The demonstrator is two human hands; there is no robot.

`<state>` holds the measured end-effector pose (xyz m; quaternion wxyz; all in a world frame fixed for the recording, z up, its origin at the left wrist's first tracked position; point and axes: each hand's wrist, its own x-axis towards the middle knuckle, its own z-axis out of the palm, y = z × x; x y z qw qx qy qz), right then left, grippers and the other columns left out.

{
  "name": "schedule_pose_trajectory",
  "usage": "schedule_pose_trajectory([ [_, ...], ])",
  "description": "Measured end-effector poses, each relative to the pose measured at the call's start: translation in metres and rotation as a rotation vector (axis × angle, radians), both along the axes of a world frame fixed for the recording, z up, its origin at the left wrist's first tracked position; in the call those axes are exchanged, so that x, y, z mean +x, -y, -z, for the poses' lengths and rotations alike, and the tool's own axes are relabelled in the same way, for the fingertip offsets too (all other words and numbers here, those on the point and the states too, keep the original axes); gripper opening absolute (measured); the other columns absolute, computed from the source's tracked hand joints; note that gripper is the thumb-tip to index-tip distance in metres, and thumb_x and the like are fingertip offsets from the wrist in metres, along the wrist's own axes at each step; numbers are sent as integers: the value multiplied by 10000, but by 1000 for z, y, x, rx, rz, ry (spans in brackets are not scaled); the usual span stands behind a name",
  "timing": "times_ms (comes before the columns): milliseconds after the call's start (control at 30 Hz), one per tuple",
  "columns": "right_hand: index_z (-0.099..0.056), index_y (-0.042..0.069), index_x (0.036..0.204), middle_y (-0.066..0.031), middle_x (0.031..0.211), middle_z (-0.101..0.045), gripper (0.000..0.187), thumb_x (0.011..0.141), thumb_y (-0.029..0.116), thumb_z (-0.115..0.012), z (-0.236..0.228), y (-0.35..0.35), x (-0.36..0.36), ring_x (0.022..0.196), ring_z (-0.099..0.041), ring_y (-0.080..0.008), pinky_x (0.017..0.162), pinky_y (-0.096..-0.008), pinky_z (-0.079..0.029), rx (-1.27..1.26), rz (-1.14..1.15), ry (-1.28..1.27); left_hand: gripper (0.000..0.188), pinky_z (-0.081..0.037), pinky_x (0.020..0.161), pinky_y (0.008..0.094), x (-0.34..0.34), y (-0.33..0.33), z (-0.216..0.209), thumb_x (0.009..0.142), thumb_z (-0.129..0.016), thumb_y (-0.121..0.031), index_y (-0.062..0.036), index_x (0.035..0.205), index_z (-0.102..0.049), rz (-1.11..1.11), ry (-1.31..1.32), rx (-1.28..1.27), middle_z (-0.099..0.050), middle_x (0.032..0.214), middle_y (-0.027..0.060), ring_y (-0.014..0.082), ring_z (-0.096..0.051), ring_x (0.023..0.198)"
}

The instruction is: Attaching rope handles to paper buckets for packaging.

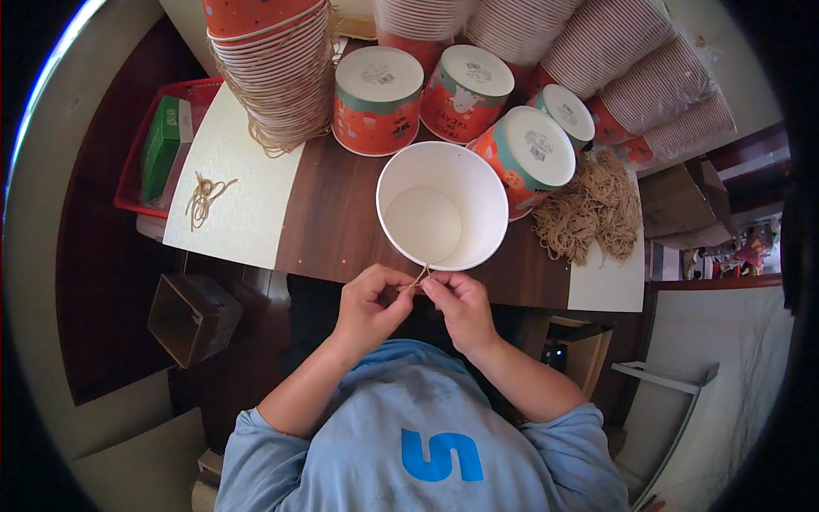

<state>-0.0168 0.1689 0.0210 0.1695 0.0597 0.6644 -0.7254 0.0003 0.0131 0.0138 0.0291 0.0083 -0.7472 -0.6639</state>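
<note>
A white paper bucket point(422, 224) stands upright near the table's front edge, its mouth toward me and its inside bare. At its near rim a thin tan cord point(419, 279) runs out between my hands. My left hand point(372, 305) pinches the cord between thumb and fingertips. Close beside it, my right hand point(461, 305) pinches the same cord just below the rim. Fingers hide most of the cord, and I cannot tell whether it is knotted.
Upside-down orange and green printed buckets point(378, 102) stand behind. A tall bucket stack with cords point(277, 81) rises at the back left, wrapped stacks point(610, 43) at the back right. A tan cord heap point(589, 209) lies right; a small cord bundle point(207, 200) lies left. A red basket point(128, 183) is farther left.
</note>
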Motion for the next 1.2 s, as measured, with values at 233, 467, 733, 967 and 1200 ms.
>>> schedule_pose_trajectory([
  [233, -653, -13, 902, -18, 813, -650, 152, 877, 132, -615, 4, 0, 2, 738, -563, -53, 677, -209, -464, 13, -25, -18, 69, -405, 536, 175, -1, -2, 2, 800, -664, -32, -7, 852, -626, 21, -1, 57, -572, 779, 12, 31, -527, 626],
  [467, -643, -18, 902, -17, 810, -642, 156, 883, 133, -607, 4, 0, 2, 737, -555, -54, 682, -216, -459, 20, -1, -32, 45, -427, 548, 184, 0, -2, -2, 802, -654, -31, -5, 819, -622, -15, 22, 30, -569, 744, 11, 46, -547, 632],
  [733, -621, -15, 944, -18, 865, -631, 152, 898, 126, -584, 3, 1, 4, 778, -554, -58, 724, -218, -460, -38, 17, -21, 40, -435, 561, 181, 3, -3, 0, 810, -634, -31, 1, 828, -619, -41, 70, 10, -588, 746, 5, 39, -548, 643],
  [967, -619, -16, 951, -25, 887, -636, 155, 905, 125, -574, 3, 1, 2, 790, -563, -60, 731, -213, -464, -73, 25, -38, 58, -438, 564, 183, 7, -1, 6, 849, -586, -34, 2, 877, -622, -8, 142, 176, -606, 759, 3, 48, -544, 643],
  [1200, -624, -7, 920, -37, 863, -629, 148, 882, 135, -608, -5, -3, 3, 742, -563, -61, 676, -207, -452, 10, 13, -30, 104, -431, 559, 180, 19, 10, 4, 890, -585, -102, -5, 914, -616, 49, 237, 217, -609, 763, 2, 48, -529, 636],
])
